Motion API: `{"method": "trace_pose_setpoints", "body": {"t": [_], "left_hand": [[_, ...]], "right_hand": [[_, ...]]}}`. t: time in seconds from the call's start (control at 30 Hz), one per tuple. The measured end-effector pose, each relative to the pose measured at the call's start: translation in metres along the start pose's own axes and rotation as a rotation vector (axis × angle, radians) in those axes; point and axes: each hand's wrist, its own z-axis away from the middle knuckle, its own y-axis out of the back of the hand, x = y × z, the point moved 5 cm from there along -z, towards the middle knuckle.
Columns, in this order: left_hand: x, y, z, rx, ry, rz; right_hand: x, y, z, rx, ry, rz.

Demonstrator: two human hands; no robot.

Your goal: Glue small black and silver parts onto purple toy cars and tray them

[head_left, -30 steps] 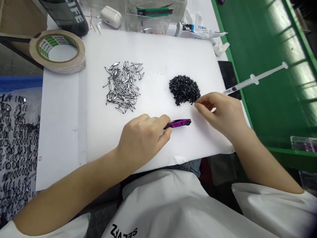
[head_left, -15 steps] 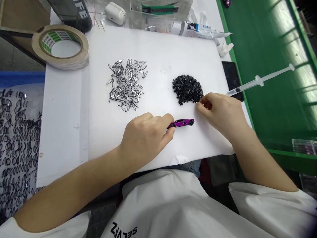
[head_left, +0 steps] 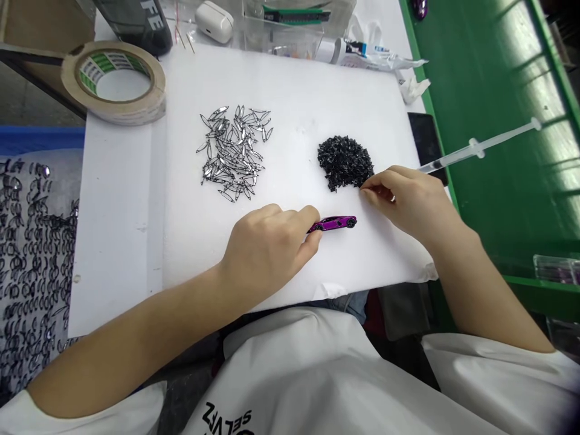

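Observation:
My left hand pinches one end of a small purple toy car between thumb and fingers, its side turned up toward me. To the right, my right hand has thumb and forefinger closed at the lower right edge of a pile of small black parts. Whatever lies between those fingertips is too small to make out. A syringe lies just beyond the right hand, its lower end beside the knuckles. Left of the black pile, thin pointed parts with dark outlines are spread in a loose heap.
Beneath everything is a white foam sheet. A tape roll, a dark bottle and a white earphone case stand along the back left. A clear box with a green cutter is at the back. A phone lies right.
The view has shifted slightly. My right fingertips have closed a little more at the black pile's edge; my left hand keeps the toy car in place.

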Motion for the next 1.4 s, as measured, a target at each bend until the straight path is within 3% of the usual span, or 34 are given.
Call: {"method": "trace_pose_setpoints", "body": {"t": [0.1, 0.23, 0.4, 0.9, 1.17, 1.23, 1.3, 1.4], "left_hand": [[0.0, -0.001, 0.0, -0.011, -0.001, 0.002], [0.001, -0.002, 0.001, -0.016, -0.002, 0.0], [0.001, -0.003, 0.002, -0.012, -0.011, -0.01], [0.001, -0.003, 0.003, -0.003, -0.024, -0.016], [0.001, -0.004, 0.002, -0.021, -0.02, -0.02], [0.001, -0.004, 0.002, -0.024, -0.016, -0.01], [0.001, -0.003, 0.002, -0.021, -0.013, 0.001], [0.001, -0.003, 0.003, -0.025, -0.016, 0.014]], "right_hand": [[-0.015, 0.01, 0.004, 0.093, 0.056, 0.021], [-0.053, 0.029, 0.012, 0.274, 0.192, -0.114], [-0.083, 0.028, 0.019, 0.375, 0.401, -0.048], [-0.085, 0.023, 0.02, 0.4, 0.46, -0.038], [-0.084, 0.026, 0.016, 0.271, 0.46, -0.038], [-0.079, 0.032, 0.012, 0.252, 0.405, -0.165], [-0.068, 0.042, 0.006, 0.315, 0.285, -0.333], [-0.056, 0.046, -0.012, 0.277, 0.118, -0.38]]}}
